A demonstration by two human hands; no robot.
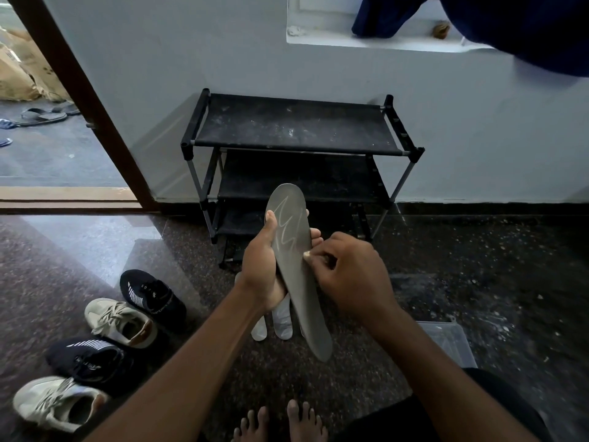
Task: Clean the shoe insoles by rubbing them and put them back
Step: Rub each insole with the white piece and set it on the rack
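Note:
My left hand [259, 269] grips a long grey insole [294, 256] with a pale zigzag mark, toe end pointing up. Under it the same hand holds other pale insoles [282, 320], whose rounded ends stick out below the palm. My right hand [347, 275] has curled fingers, and its thumb presses the grey insole's right edge near the middle. To the left on the floor stand two dark sneakers [153, 295] [92, 362] and two beige sneakers [122, 322] [57, 403].
A black three-tier shoe rack [296, 129] stands against the wall ahead. A clear plastic box [449, 341] sits on the floor to the right, behind my right forearm. My bare feet [280, 422] are at the bottom. An open doorway with slippers [44, 116] lies at the left.

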